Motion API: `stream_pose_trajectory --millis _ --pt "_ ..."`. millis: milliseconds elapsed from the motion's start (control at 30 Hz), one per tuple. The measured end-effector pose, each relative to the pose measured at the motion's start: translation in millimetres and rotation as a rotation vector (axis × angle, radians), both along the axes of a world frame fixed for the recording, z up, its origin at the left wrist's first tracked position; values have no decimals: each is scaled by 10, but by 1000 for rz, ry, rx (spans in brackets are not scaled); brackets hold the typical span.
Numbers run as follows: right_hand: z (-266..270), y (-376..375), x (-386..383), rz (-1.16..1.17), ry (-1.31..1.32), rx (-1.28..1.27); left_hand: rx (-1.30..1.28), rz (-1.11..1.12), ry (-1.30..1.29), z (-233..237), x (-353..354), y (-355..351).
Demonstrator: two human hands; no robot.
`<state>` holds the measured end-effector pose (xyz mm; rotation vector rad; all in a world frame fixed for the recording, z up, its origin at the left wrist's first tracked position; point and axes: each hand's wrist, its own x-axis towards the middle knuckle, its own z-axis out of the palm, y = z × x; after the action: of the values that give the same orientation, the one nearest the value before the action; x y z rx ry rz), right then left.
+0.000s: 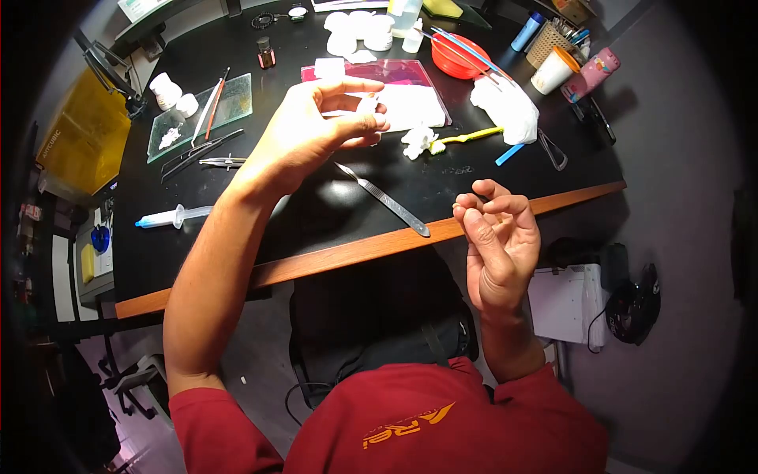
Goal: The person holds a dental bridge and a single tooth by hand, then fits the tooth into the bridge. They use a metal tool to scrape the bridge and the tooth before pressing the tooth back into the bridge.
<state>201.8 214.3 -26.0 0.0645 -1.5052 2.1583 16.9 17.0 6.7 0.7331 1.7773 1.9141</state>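
My left hand (pixel 320 122) is raised over the table, with a small white piece (pixel 369 103) pinched between thumb and fingers; its exact kind is too small to tell. Past the table's front edge, my right hand (pixel 501 245) is held up with thumb and index fingertip together. Whatever may sit between those tips is too small to make out. Between the two hands a metal scalpel (pixel 391 209) lies on the black tabletop. Behind my left hand are a magenta sheet (pixel 414 73) and a white pad (pixel 418 103).
A yellow toothbrush (pixel 474 137) lies by crumpled white cotton (pixel 418 142). At left are a syringe (pixel 170 217), tweezers (pixel 209 152) and a glass slab (pixel 233 107). A red bowl (pixel 454 59), a white bag (pixel 509 110) and a paper cup (pixel 554 71) stand back right.
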Motion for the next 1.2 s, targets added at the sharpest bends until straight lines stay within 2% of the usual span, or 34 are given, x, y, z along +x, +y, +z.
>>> stream_pose_trajectory --millis 200,300,433,533,567,667,867,967,1100,1200 --pt "-8 -56 -28 67 69 59 -32 5 6 43 11 -13" --pt "81 -99 22 141 126 146 -13 21 -21 35 20 9" --pt "340 -168 142 101 213 445 -1 19 -36 38 6 -25" --pt "453 -227 194 132 323 442 4 21 -33 39 9 -28" --pt "464 -250 150 187 444 382 -7 24 -30 39 10 -29" --pt "625 -296 224 298 528 294 -30 32 -19 35 -9 -33" --pt "1024 -490 627 425 512 -107 -97 53 -11 43 1 -17" --pt "1117 -708 707 336 573 -299 -99 48 -3 3 -30 0" --pt "1005 -1025 615 160 825 -486 -98 49 2 -4 -28 -8" --pt "1077 -1037 733 78 798 -519 -115 81 6 -18 -44 -8"
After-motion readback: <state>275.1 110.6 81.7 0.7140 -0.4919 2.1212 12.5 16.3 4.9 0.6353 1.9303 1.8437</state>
